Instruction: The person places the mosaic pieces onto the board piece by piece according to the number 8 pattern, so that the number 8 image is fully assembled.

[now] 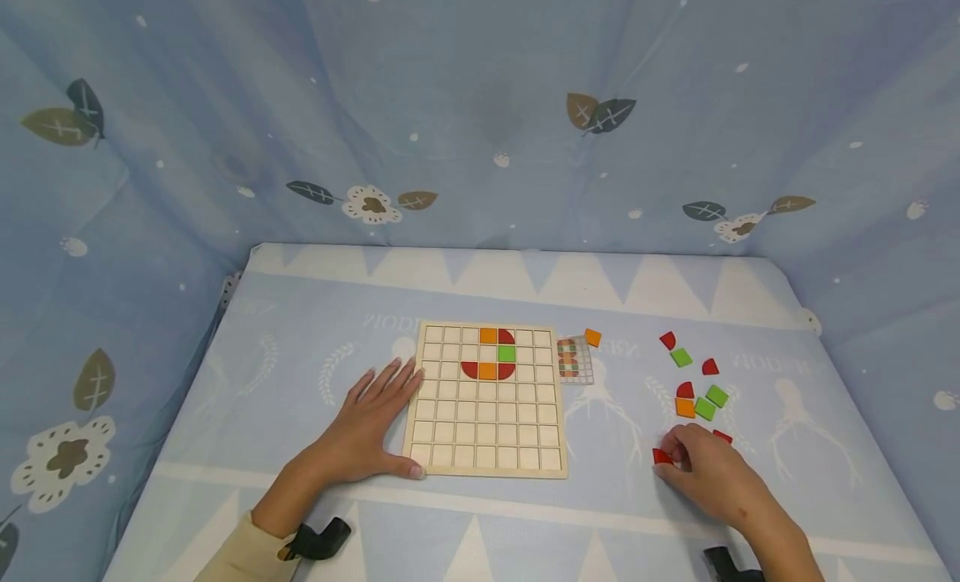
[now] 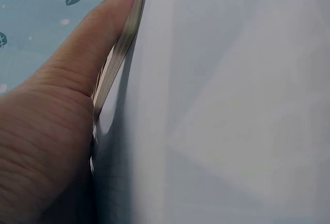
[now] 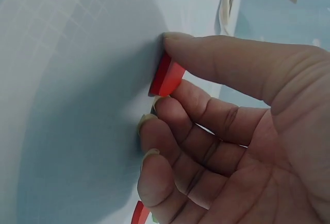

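A wooden grid board [image 1: 476, 432] lies on the table, holding several red quarter-circle, orange and green square tiles near its top. My left hand [image 1: 371, 428] rests along the board's left side with fingers spread and straight. In the left wrist view its thumb [image 2: 77, 62] touches the board's edge [image 2: 116, 64]. To the right of the board, my right hand [image 1: 708, 474] pinches a red quarter-circle tile [image 1: 662, 456] close to the table surface. The right wrist view shows that tile [image 3: 167, 77] between thumb and index finger, the other fingers curled below.
Loose tiles lie beyond the right hand: a green square [image 1: 705, 408], an orange square [image 1: 685, 408], a red quarter-circle [image 1: 710, 366] and several others. A printed pattern card [image 1: 581, 373] and an orange square [image 1: 592, 338] sit beside the board. A patterned curtain [image 1: 487, 107] hangs behind.
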Motion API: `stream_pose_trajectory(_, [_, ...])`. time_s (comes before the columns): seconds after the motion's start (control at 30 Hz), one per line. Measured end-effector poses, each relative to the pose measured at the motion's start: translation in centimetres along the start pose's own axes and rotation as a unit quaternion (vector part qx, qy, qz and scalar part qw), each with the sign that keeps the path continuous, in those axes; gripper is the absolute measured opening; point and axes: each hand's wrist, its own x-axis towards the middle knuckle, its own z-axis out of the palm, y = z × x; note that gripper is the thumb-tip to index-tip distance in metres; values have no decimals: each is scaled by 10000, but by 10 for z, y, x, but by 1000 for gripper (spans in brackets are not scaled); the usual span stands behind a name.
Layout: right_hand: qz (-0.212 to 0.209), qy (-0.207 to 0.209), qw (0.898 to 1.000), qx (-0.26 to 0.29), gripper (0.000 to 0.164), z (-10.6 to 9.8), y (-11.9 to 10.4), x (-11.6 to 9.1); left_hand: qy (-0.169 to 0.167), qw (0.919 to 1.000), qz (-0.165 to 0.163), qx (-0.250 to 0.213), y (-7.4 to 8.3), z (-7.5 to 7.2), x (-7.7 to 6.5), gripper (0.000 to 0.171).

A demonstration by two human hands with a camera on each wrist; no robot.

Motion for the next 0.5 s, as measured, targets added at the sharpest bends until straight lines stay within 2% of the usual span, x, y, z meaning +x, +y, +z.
stream_pose_trajectory(0.33, [-55, 135, 9998, 151, 29, 2, 2, -2, 141, 9999, 46, -63, 0, 2, 0, 139])
stream_pose_trajectory(0.5, [-151, 238, 9991, 303, 29, 3, 4, -1, 105, 9999, -15, -69, 0, 2, 0, 139])
